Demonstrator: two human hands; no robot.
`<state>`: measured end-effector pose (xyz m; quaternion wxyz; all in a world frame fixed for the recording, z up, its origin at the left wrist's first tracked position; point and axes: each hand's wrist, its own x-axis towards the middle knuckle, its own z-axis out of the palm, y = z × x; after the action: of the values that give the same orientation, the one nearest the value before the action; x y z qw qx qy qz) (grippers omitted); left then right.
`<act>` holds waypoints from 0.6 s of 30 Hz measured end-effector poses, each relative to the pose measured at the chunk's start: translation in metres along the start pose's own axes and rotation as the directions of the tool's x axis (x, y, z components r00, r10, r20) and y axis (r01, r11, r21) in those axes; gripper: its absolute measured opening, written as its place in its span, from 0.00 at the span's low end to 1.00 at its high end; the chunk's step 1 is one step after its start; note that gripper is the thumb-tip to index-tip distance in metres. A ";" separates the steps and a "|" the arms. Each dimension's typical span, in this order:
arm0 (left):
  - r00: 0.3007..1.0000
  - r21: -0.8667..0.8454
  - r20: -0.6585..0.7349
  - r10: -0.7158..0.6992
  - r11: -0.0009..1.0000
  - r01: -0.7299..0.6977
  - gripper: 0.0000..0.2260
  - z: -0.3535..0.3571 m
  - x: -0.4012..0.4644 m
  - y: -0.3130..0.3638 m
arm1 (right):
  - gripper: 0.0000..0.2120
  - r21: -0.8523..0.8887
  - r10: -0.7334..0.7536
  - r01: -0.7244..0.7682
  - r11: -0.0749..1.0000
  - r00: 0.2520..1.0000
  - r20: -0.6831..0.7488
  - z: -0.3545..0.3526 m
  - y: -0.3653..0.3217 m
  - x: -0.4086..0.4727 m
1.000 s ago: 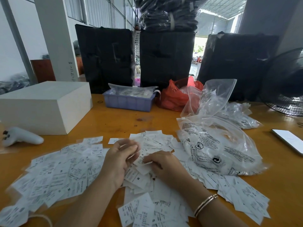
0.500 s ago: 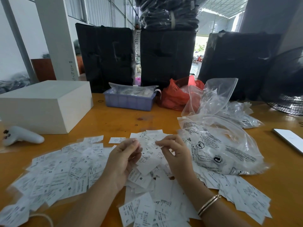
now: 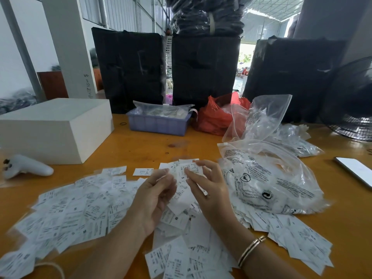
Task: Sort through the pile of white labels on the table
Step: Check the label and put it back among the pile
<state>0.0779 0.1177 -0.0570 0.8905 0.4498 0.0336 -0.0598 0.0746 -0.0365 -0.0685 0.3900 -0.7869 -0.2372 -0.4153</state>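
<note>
Both hands lifted over pile [image 3: 80, 214] on table [image 3: 141, 146]: left hand [image 3: 155, 196], right hand [image 3: 209, 186] pinch labels [image 3: 184, 178]. Small print blurry; "S" readable, "M" on label [image 3: 176, 219] below.

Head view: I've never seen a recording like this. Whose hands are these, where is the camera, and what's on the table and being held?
There is no machine here: a person wears a camera on the head, looking down at their own bare hands. The left hand and right hand together hold a few white labels lifted above the pile spread over the orange table. Around it lie a clear bag, a white box, a blue tray, a red bag, a white controller and a phone.
</note>
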 end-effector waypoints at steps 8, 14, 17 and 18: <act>0.999 0.031 0.038 -0.020 0.999 0.019 0.16 0.004 -0.004 0.000 | 0.13 -0.022 -0.057 0.058 0.998 0.997 0.052 0.001 -0.003 0.000; 0.999 0.116 -0.004 0.035 0.993 -0.034 0.16 0.003 -0.003 0.000 | 0.18 0.328 0.457 -0.535 0.779 0.841 0.288 0.000 -0.011 0.004; 0.998 0.171 -0.018 0.058 0.984 -0.054 0.09 0.004 -0.004 -0.001 | 0.05 0.326 0.571 -0.678 0.658 0.733 0.370 -0.003 -0.010 0.005; 0.998 0.182 -0.021 0.066 0.981 -0.061 0.08 0.004 -0.004 -0.001 | 0.06 0.377 0.603 -0.708 0.596 0.706 0.372 -0.004 -0.010 0.006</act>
<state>0.0738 0.1139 -0.0552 0.8466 0.5308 0.0258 -0.0279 0.0692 -0.0335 -0.0585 0.6760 -0.7292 -0.0662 -0.0825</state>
